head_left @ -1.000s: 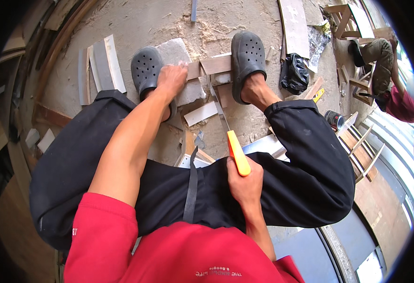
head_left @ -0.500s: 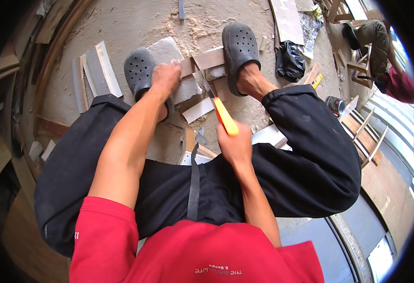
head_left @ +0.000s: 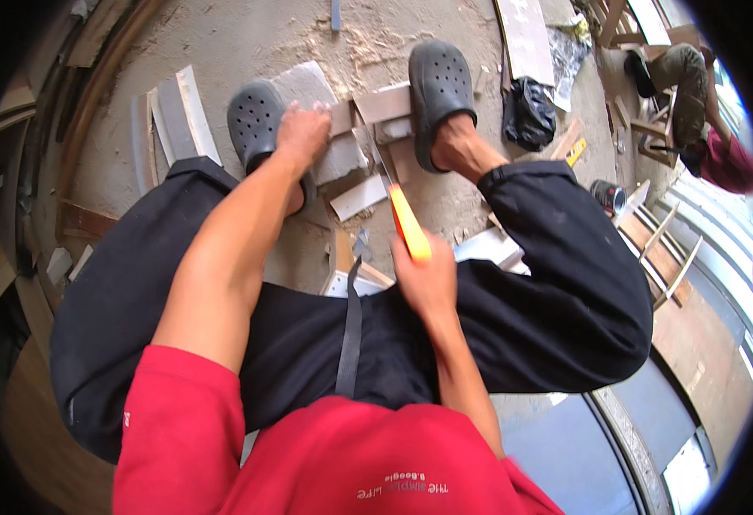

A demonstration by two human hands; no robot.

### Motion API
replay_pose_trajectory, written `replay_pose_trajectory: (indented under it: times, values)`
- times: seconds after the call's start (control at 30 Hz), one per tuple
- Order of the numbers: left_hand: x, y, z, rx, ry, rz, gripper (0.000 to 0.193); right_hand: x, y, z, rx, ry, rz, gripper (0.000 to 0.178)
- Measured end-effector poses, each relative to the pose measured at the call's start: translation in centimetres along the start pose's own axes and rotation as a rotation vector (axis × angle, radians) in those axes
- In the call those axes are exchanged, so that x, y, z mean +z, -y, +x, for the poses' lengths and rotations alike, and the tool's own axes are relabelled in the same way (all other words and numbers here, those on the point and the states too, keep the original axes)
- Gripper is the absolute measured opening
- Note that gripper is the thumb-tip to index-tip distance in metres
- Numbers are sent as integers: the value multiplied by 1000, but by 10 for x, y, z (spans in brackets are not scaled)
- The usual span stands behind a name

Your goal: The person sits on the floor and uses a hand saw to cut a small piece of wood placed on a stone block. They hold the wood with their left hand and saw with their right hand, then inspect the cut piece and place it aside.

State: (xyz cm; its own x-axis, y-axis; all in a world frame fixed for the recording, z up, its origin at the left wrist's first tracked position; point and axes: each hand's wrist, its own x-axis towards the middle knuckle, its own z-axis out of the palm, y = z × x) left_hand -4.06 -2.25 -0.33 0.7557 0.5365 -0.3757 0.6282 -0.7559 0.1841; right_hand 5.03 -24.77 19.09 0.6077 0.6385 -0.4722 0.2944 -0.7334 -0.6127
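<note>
My left hand grips the left part of a flat wood strip, beside my left clog. The strip lies across a pale block. A slanting gap separates that part from the right part of the strip, whose far end meets my right clog. In my right hand is a handsaw with a yellow-orange handle, closed in my fist. Its thin blade points away from me, toward the gap; the blade's tip is hard to make out.
Sawdust and a white offcut lie on the floor between my feet. Boards lie at the left. A black plastic bag, a can and a yellow tool are at the right. Another person is at the far right.
The gap between the strip's two parts looks wider, and the right part sits slightly askew. The saw handle has drawn a little toward me. My left hand stays at the strip.
</note>
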Motion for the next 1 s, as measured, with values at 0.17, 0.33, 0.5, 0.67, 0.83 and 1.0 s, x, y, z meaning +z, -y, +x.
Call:
replay_pose_trajectory:
  times: [0.17, 0.33, 0.5, 0.67, 0.83, 1.0]
  values:
    - [0, -7, 6, -6, 36, 41, 35, -18, -5, -36, 92, -55, 128, 15]
    - [4, -1, 3, -21, 69, 15, 53, 8, -6, 4, 93, 5, 82, 20]
    - [4, -6, 3, -39, 26, -13, 40, -36, 5, -61, 73, -30, 101, 20]
    - [4, -4, 2, -31, 40, 2, 47, 20, 2, 25, 123, 5, 93, 24]
    - [-1, -4, 2, -45, 69, -5, 49, -22, 4, -44, -8, -43, 95, 21]
    - [5, -9, 1, -54, 83, -1, 49, 21, -19, 4, 125, -19, 112, 23]
